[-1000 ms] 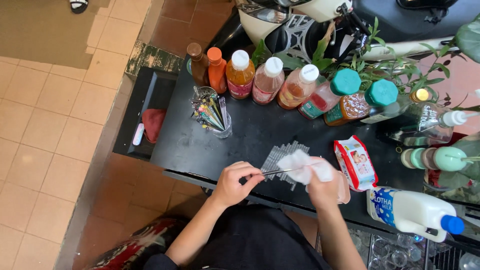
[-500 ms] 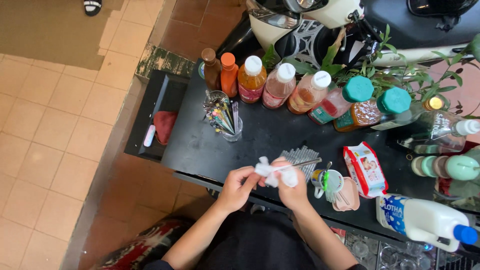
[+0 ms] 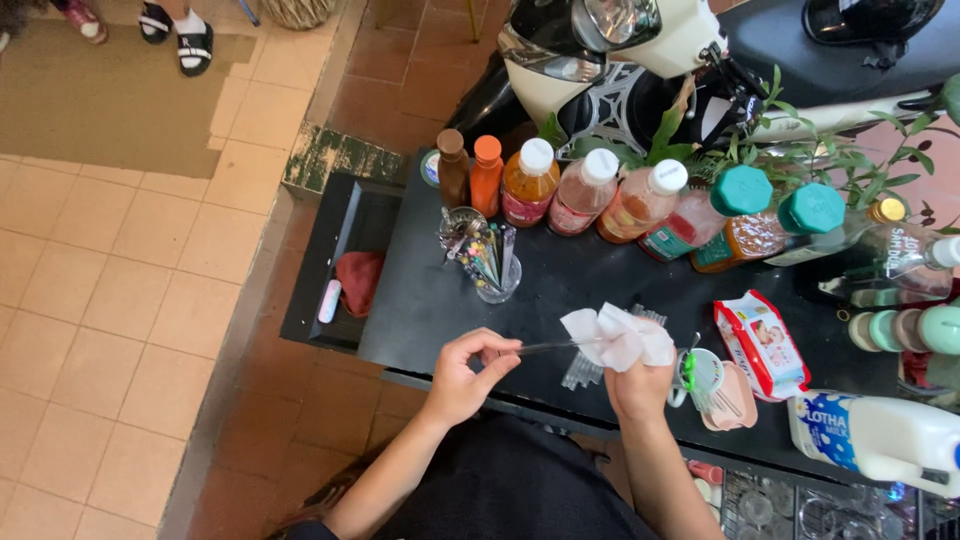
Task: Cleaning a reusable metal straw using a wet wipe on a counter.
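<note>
The right hand [image 3: 640,385] has its grip bunched around a crumpled white tissue [image 3: 615,335], which hides the far end of a thin dark metal tool [image 3: 548,347]. The left hand [image 3: 465,375] pinches its near end, above the black table [image 3: 420,300]. Clear ridged plastic [image 3: 590,368] lies beneath, half hidden.

A crumpled white tissue [image 3: 618,337] is bunched around the far end of a thin dark metal rod [image 3: 548,347], which lies level, pointing left-right, over the black counter's near edge.
</note>
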